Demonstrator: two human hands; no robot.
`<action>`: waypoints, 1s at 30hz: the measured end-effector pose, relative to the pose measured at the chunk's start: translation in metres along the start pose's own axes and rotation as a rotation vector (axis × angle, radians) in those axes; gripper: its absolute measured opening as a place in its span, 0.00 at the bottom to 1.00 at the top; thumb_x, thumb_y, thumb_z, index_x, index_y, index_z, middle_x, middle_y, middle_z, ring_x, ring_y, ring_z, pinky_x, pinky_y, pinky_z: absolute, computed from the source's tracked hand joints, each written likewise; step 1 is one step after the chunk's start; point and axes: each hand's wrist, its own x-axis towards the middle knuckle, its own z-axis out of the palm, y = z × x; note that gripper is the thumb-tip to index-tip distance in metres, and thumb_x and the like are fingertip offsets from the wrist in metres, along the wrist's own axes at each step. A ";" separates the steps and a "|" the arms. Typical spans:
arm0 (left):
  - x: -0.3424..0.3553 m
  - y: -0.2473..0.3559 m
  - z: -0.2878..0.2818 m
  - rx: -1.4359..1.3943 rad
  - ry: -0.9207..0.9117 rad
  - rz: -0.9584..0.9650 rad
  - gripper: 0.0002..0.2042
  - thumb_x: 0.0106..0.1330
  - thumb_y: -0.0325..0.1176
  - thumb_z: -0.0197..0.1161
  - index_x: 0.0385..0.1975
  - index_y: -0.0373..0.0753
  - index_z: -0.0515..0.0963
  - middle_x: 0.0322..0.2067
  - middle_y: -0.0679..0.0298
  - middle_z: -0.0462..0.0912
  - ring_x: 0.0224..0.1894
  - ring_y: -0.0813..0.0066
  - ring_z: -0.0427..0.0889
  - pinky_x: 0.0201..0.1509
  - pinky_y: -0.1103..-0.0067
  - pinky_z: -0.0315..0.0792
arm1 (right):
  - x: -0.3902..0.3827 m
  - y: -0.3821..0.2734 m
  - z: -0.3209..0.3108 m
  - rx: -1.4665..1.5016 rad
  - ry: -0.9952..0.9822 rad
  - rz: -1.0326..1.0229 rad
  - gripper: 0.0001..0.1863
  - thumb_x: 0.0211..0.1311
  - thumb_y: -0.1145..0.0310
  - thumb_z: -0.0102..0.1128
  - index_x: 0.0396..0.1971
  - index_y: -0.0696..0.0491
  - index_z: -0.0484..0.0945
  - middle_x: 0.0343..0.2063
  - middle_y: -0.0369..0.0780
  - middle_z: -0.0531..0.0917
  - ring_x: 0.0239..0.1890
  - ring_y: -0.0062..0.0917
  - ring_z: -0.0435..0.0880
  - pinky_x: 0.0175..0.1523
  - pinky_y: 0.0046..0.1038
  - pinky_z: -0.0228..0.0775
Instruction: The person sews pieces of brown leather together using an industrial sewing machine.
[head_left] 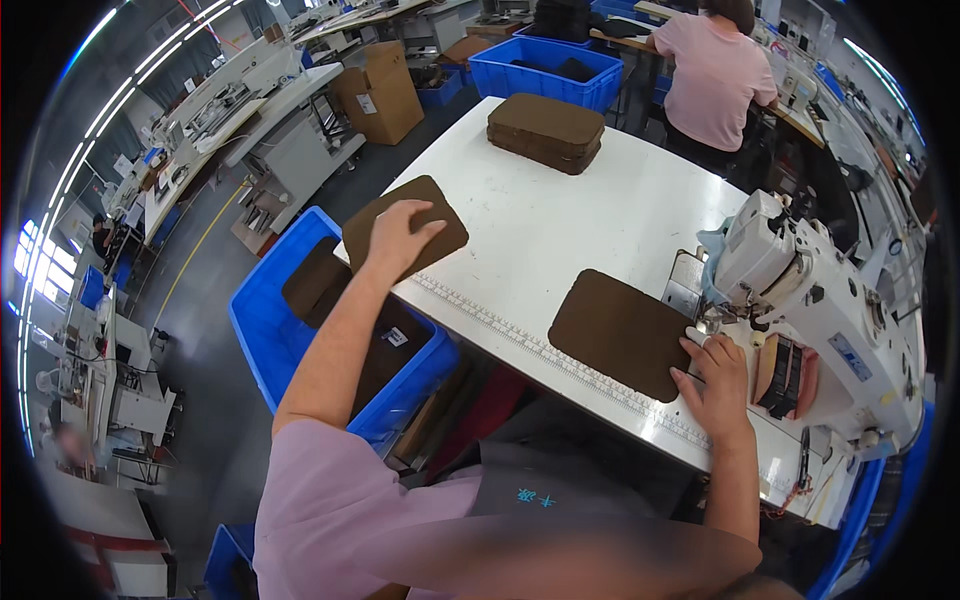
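On the left edge of the table, my left hand (pixel 398 238) rests on top of a brown rounded rectangular fabric panel (pixel 437 197). Its fingers are bent a little, and a gap shows between thumb and forefinger. A similar brown panel (pixel 622 330) lies flat in front of the sewing machine (pixel 775 262). My right hand (pixel 718 375) touches that panel's right edge with fingers apart, and something white wraps one finger. Toward the far side of the table stands a stack of brown panels (pixel 545 130).
A blue bin (pixel 275 345) with brown pieces stands against the table's left side. A ruler strip (pixel 510 330) runs along the near edge of the white table (pixel 640 215). Beyond are another blue bin (pixel 490 75), a cardboard box (pixel 385 100) and a seated person (pixel 715 80) in pink.
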 end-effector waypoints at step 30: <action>0.007 -0.023 -0.006 0.094 -0.295 -0.183 0.22 0.53 0.40 0.81 0.44 0.33 0.87 0.36 0.58 0.89 0.39 0.69 0.88 0.47 0.73 0.81 | -0.005 -0.012 -0.017 -0.031 0.293 0.001 0.10 0.56 0.78 0.72 0.38 0.56 0.87 0.35 0.44 0.83 0.36 0.39 0.84 0.40 0.37 0.76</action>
